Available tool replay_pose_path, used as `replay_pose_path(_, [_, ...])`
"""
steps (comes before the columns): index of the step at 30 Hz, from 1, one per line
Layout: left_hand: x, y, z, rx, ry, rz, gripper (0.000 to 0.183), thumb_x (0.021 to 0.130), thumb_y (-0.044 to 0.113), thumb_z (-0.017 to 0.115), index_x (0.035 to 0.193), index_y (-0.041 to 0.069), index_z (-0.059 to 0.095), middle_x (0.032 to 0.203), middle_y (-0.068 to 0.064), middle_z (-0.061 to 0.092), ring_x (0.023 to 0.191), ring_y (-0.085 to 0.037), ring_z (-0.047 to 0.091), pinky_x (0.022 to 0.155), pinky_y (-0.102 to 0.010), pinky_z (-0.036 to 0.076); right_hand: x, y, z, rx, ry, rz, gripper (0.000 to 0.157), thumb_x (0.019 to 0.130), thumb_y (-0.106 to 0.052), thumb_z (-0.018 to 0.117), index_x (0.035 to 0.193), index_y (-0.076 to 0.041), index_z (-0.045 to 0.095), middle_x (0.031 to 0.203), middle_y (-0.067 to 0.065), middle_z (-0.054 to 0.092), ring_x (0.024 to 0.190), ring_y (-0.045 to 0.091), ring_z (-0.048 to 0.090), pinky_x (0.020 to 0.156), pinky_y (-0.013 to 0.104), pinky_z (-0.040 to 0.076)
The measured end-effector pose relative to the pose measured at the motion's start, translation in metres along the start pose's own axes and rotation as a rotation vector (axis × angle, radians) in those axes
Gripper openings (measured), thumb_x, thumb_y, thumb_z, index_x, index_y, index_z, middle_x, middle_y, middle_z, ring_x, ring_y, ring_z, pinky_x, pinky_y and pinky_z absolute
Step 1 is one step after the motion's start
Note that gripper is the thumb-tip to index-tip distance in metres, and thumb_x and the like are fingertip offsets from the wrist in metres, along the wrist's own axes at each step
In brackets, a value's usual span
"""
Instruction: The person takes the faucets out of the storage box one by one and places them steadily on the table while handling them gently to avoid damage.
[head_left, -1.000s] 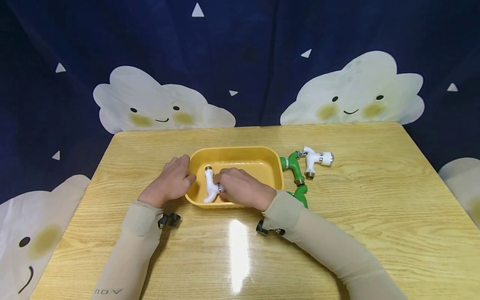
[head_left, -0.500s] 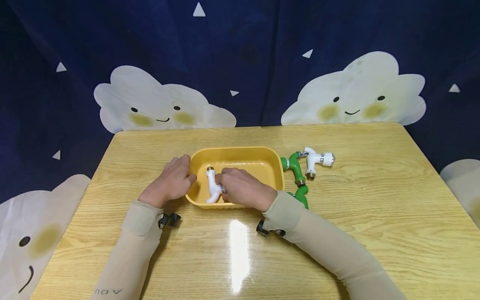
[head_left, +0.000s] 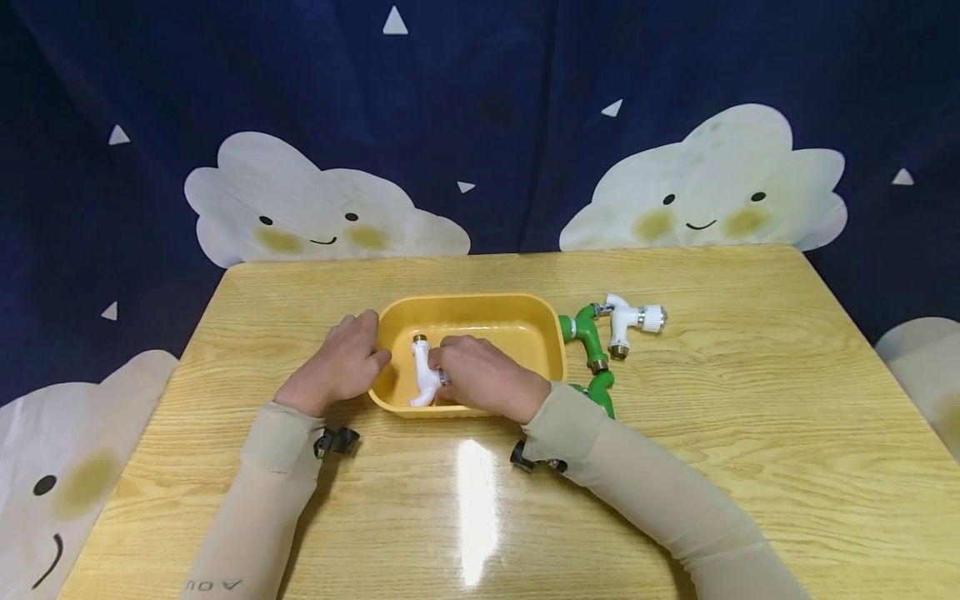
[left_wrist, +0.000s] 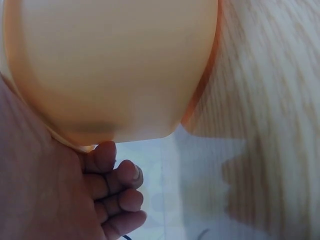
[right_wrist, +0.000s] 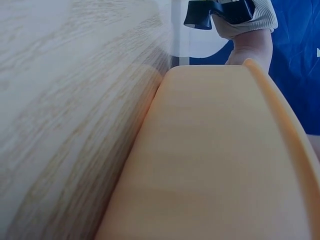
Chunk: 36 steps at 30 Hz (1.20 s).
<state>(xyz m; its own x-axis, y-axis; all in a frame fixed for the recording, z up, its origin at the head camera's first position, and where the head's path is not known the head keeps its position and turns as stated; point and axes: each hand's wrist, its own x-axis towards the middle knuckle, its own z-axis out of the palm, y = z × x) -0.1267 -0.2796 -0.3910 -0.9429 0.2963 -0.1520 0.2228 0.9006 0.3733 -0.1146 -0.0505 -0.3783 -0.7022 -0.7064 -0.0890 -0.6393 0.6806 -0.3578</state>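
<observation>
A yellow plastic basin [head_left: 525,310] sits on the wooden table. My left hand [head_left: 339,362] holds its left end by the rim, and in the left wrist view the fingers [left_wrist: 131,200] are curled below the basin's edge. Inside the basin is a white tap [head_left: 422,367], its brass threaded end pointing away from me and its spout toward the near wall. My right hand [head_left: 487,375] reaches over the near rim and grips the tap at its handle end, which the fingers hide. The right wrist view shows just the basin's outer side wall [right_wrist: 210,150].
Right of the basin lie a green tap [head_left: 590,335] against its wall, a second green tap [head_left: 602,390] partly behind the right sleeve, and a white tap [head_left: 624,323] with a ribbed knob. A dark blue curtain [head_left: 517,100] with clouds hangs behind the table.
The white tap in the basin has shifted slightly right, closer against my right hand, and turned a little. My left hand and the basin have stayed where they were.
</observation>
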Motion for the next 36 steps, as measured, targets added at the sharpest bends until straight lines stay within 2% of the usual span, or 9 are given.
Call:
replay_pose_path(8, [-0.0003,0.0006,-0.0007,0.000,-0.001,0.004,0.018,0.096,0.019,0.049,0.102,0.002,0.047,0.085,-0.010,0.046,0.089,-0.031,0.043,0.080,-0.037,0.031,-0.0001,0.0006,0.0013,0.009,0.024,-0.014,0.012,0.090,-0.020,0.081,0.094,-0.012,0.073,0.089,0.002,0.069,0.076,0.012,0.057,0.069,0.026,0.047])
replay_pose_path(13, [-0.0005,0.0005,-0.0010,-0.005,0.001,-0.001,0.018,0.095,0.019,0.049,0.102,0.002,0.047,0.085,-0.010,0.045,0.089,-0.030,0.043,0.081,-0.037,0.031,-0.0015,0.0001,0.0006,0.005,0.019,0.010,0.010,0.090,-0.020,0.080,0.090,-0.014,0.073,0.088,0.003,0.069,0.076,0.013,0.057,0.069,0.028,0.049])
replay_pose_path(21, [-0.0011,0.0002,-0.0005,-0.011,-0.006,-0.006,0.016,0.096,0.019,0.049,0.099,0.004,0.046,0.084,-0.009,0.043,0.088,-0.029,0.042,0.080,-0.036,0.030,-0.0022,-0.0002,0.0000,-0.011,0.015,0.031,0.013,0.090,-0.021,0.081,0.087,-0.015,0.071,0.086,0.002,0.067,0.076,0.014,0.056,0.069,0.029,0.048])
replay_pose_path(29, [-0.0007,0.0007,-0.0005,-0.012,-0.009,-0.007,0.016,0.096,0.019,0.048,0.099,0.004,0.046,0.084,-0.009,0.043,0.088,-0.029,0.042,0.080,-0.037,0.030,-0.0023,0.0003,-0.0001,-0.028,0.011,0.054,0.012,0.087,-0.016,0.082,0.089,-0.013,0.071,0.086,0.003,0.065,0.075,0.015,0.057,0.066,0.030,0.049])
replay_pose_path(36, [-0.0006,0.0008,-0.0004,-0.003,-0.011,-0.007,0.017,0.097,0.020,0.048,0.101,0.004,0.046,0.084,-0.010,0.044,0.089,-0.030,0.041,0.080,-0.036,0.030,-0.0028,0.0004,-0.0004,-0.022,0.003,0.063,0.017,0.087,-0.022,0.083,0.085,-0.016,0.067,0.086,0.001,0.065,0.075,0.014,0.055,0.066,0.029,0.047])
